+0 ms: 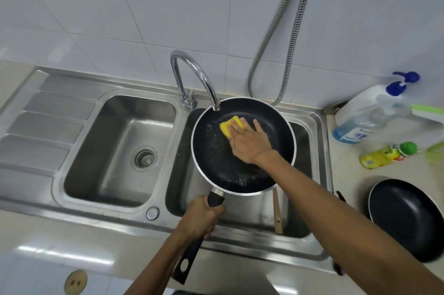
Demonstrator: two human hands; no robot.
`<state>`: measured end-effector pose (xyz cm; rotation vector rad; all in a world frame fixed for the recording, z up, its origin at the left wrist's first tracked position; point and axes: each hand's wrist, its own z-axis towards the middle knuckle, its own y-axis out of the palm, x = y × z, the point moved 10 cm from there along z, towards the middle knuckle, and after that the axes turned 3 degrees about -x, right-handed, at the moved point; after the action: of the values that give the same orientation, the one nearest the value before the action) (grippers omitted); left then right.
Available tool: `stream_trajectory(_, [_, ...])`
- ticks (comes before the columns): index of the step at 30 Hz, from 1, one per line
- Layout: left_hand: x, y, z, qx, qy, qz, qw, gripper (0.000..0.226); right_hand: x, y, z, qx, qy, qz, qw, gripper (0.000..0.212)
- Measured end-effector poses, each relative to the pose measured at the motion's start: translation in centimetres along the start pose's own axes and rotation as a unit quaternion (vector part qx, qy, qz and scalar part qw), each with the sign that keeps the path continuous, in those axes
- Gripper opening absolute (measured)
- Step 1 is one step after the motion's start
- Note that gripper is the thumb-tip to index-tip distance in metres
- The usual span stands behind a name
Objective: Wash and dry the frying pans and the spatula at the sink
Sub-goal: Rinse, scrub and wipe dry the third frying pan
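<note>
**Scrubbing a pan over the right basin**

Nearest us, our left hand is gripping the pan's black plastic handle, with the fingers curled tight around it. The handle's long axis is running from our body up and slightly right to the pan. This is a round, dark non-stick pan with a pale metal rim, and we are holding it above the right basin of the steel sink. Beads of water and suds are glinting on its coating.

Below the pan's near edge, a wooden spatula is resting in the basin, with only its handle showing. On the counter to the right, well apart, a second pan is sitting.

Further out, our right hand is pressing a yellow sponge flat against the pan's floor. Its fingers are lying straight and slightly spread, not clenching. The sponge is poking out past the fingertips toward the pan's far left, just under the spout of the curved chrome tap. The pan's near half is lying back toward our wrist, so we judge the next stroke to be a pull toward us.

Farthest away, soap bottles are standing by the tiled wall.
</note>
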<state>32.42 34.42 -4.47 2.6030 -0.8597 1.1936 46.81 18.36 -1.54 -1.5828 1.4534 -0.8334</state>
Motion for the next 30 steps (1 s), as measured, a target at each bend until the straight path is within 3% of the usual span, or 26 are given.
stream_trajectory(3, [-0.3,-0.7,-0.1,0.011,-0.001,-0.001,1.0,0.026,3.3,0.8,-3.4,0.023,-0.003,-0.058,0.998,0.059])
stream_trajectory(5, [-0.2,-1.1,0.0,0.029,0.002,0.012,0.999,0.023,1.0,2.1,-7.3,0.044,-0.041,-0.08,0.995,0.061])
stream_trajectory(9, [-0.1,-0.6,0.2,0.038,0.015,0.048,0.998,0.019,-3.9,2.5,-4.9,0.03,-0.071,0.01,0.997,0.056])
stream_trajectory(14, [-0.9,-0.6,-0.4,0.026,0.008,0.006,1.0,0.019,3.1,-0.6,-1.4,0.024,0.028,-0.01,0.999,0.056])
stream_trajectory(16, [-0.9,-0.8,-0.5,0.032,0.006,-0.001,0.999,0.023,4.4,0.5,-4.4,0.044,0.001,-0.036,0.998,0.055])
stream_trajectory(19, [-0.8,-1.0,-0.4,0.042,0.006,0.004,0.999,0.027,0.3,2.9,-8.8,0.069,-0.064,-0.031,0.995,0.057])
stream_trajectory(22, [-0.1,-0.4,-0.4,0.026,0.016,0.033,0.999,0.03,-3.4,2.9,-6.6,0.055,-0.091,0.02,0.994,0.061])
stream_trajectory(27, [0.3,-0.1,-0.9,0.022,0.011,0.023,0.999,0.03,4.0,-1.3,-1.6,0.05,0.03,-0.015,0.998,0.057])
stream_trajectory(30, [0.3,-0.3,-0.8,0.032,0.014,-0.006,0.999,0.031,4.8,0.2,-6.3,0.088,-0.004,-0.046,0.995,0.055])
